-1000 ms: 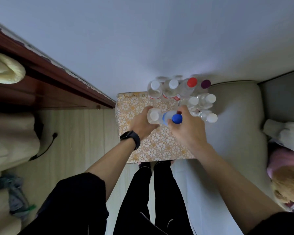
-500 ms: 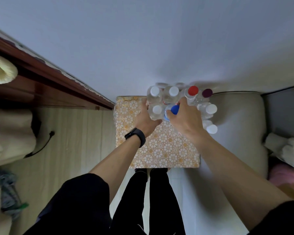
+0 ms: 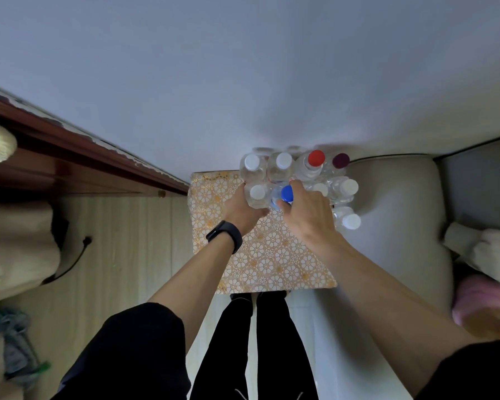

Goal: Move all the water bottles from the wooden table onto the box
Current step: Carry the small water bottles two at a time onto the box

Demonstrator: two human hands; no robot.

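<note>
Black trousers [image 3: 254,342] show at the bottom edge. Above them lies the box [image 3: 272,264], its top patterned with flowers. The left hand [image 3: 244,210], a black watch [image 3: 225,235] on its wrist, wraps a white-capped bottle [image 3: 257,194]. Just beside it, the right hand [image 3: 308,216] grips a blue-capped bottle [image 3: 285,194]. Both bottles stand upright on the box's far end, touching a cluster of bottles [image 3: 309,168] with white, red and purple caps against the wall [image 3: 243,82].

Bottles [image 3: 283,168] stand clustered on the box's [image 3: 272,255] far edge, wooden table [image 3: 70,157] at left.
</note>
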